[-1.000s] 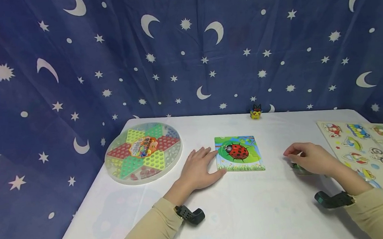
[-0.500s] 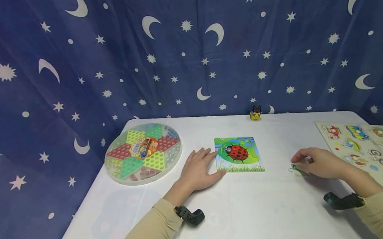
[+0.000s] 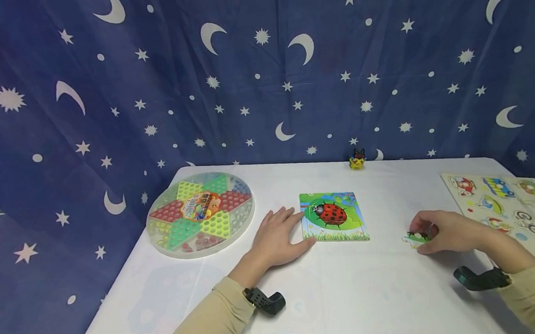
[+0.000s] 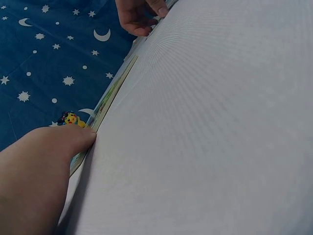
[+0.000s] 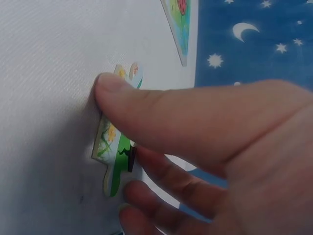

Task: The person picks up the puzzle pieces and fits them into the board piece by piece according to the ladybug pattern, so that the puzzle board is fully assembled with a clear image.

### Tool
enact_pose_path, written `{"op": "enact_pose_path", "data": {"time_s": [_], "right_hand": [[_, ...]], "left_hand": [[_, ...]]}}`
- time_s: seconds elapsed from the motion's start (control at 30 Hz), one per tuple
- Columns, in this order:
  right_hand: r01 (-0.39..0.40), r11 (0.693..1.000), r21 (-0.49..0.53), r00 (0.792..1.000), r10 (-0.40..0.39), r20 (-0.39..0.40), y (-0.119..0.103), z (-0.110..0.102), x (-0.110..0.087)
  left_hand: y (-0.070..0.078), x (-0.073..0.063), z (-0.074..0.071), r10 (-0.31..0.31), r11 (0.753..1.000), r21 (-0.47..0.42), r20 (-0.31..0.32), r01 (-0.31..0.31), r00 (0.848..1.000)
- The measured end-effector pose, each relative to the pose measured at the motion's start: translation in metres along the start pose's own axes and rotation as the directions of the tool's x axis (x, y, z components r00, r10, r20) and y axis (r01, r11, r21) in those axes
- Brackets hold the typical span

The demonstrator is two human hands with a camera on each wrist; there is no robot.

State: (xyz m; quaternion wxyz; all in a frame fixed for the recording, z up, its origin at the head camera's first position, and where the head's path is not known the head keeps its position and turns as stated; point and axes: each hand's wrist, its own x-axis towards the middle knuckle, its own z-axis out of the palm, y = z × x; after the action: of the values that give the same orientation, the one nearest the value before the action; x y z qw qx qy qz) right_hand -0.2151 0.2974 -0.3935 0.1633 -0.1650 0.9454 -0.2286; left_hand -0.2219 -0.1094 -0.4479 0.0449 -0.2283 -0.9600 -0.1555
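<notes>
A square ladybug jigsaw puzzle (image 3: 332, 217) lies on the white table, its red ladybug on a green ground with grass along the near edge. My left hand (image 3: 277, 239) lies spread with straight fingers at the puzzle's left side, the thumb at its lower left corner. In the left wrist view that thumb (image 4: 80, 138) overlaps the puzzle's edge. To the right, my right hand (image 3: 449, 231) pinches a loose puzzle piece (image 5: 115, 142) between thumb and fingers, close over the table. Green, yellow flowers and a bit of black show on the piece; the thumb covers its middle.
A round Chinese checkers board (image 3: 200, 214) with coloured star points lies at the left. At the right is a vehicle peg puzzle board (image 3: 506, 206). A small yellow figure (image 3: 356, 160) stands at the back edge, before a blue star-and-moon curtain (image 3: 241, 74).
My right hand has shifted slightly right and nearer me, and more of the loose puzzle piece now shows at its fingertips. The left hand and the ladybug puzzle have stayed put.
</notes>
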Motion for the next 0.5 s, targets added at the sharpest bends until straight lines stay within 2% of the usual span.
{"op": "enact_pose_path", "data": {"time_s": [0.23, 0.5], "right_hand": [[-0.007, 1.0, 0.015, 1.0, 0.007, 0.001, -0.004, 0.001, 0.001], [0.025, 1.0, 0.016, 0.999, -0.025, -0.028, -0.011, 0.001, 0.006]], "left_hand": [[0.0, -0.001, 0.002, 0.005, 1.0, -0.004, 0.002, -0.005, 1.0], [-0.001, 0.0, 0.002, 0.003, 1.0, -0.001, -0.006, -0.003, 1.0]]}}
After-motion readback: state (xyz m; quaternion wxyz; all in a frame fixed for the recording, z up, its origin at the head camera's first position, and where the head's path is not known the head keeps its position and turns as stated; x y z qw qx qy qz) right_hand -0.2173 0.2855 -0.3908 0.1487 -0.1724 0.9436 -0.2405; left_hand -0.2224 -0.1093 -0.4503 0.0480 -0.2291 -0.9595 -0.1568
